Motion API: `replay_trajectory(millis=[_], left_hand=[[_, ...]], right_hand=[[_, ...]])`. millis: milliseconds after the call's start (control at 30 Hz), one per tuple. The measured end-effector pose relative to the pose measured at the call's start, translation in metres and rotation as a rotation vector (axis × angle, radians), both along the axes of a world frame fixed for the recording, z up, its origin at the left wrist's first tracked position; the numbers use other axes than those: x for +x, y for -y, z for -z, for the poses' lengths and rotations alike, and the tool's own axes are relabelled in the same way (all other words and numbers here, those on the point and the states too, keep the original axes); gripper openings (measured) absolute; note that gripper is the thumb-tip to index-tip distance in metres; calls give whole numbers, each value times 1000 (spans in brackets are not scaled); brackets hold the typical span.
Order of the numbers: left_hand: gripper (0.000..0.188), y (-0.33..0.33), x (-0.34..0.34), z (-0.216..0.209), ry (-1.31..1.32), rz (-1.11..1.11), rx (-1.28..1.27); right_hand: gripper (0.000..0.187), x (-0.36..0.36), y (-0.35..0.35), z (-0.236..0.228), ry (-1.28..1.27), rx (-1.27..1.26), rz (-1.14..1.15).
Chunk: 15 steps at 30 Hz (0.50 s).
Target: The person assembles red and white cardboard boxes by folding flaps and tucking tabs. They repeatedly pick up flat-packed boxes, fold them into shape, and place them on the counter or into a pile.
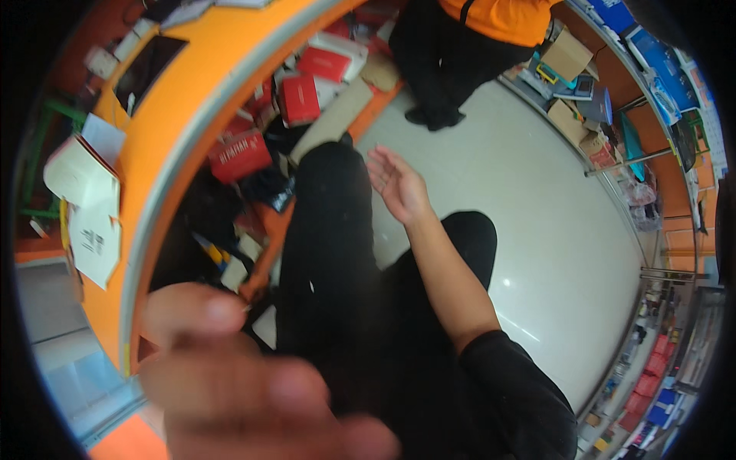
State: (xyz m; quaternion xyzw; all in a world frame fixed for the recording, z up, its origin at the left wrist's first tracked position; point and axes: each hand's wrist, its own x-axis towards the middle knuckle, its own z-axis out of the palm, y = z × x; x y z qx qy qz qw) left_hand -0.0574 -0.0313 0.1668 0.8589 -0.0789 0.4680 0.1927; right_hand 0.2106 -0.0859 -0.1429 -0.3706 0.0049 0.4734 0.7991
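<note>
My right hand (pixel 397 184) is above the floor beside my black-trousered left knee (pixel 331 192). Its palm is turned up, the fingers are loosely spread and slightly bent, and nothing lies in it. Very near the camera at the lower left, my left hand (pixel 230 376) looms large and blurred. Its thumb and some fingertips point to the right. Whether it holds anything is hidden by the blur. Behind it runs the curved orange counter (pixel 165 146) with a grey edge.
Red boxes (pixel 300 100) and other packages lie jumbled under the counter. A person in an orange top (pixel 498 19) and black trousers is at the top. Shelves with cartons (pixel 566 55) and red packs (pixel 648 383) line the right side. An open white carton (pixel 96 230) stands at the left.
</note>
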Motion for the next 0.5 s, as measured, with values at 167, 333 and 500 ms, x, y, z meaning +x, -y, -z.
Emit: replay_trajectory(millis=[167,333,500], left_hand=[[22,-11,-7,-16,-89,154,380],[23,-14,4,-10,-160,287,533],[23,-10,12,-7,-208,388,601]], right_hand=[[32,-11,42,-45,114,-68,-115],[31,-16,78,-67,237,27,-141],[33,-16,80,-61,234,20,-158]])
